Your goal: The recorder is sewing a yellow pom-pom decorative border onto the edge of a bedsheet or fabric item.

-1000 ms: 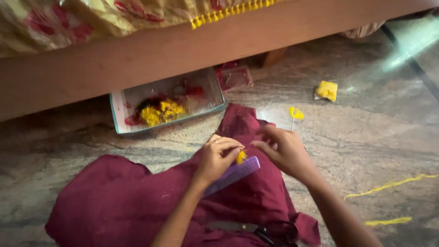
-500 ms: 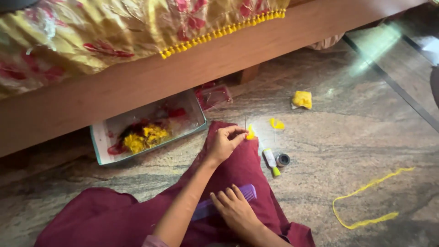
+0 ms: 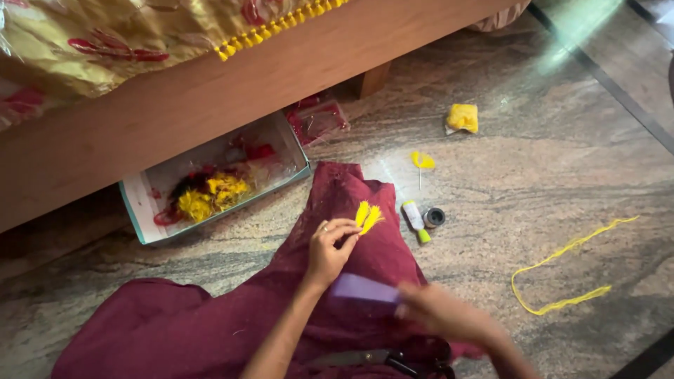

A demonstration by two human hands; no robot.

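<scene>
Maroon cloth; yellow tassel; lilac card; yellow thread; speckled grey-brown floor.

The floor looks like polished, speckled stone with a soft gloss. At its 10 o'clock, the bed frame is smooth matt wood under shiny gold cloth. The maroon cloth looks soft and matt. The lilac card seems smooth plastic. The yellow tassel and yellow thread are fibrous. The box looks like cardboard.

My left hand reaches forward, its fingertips pinched together. My right hand sits lower and nearer, blurred, with the fingers curled closed.
</scene>
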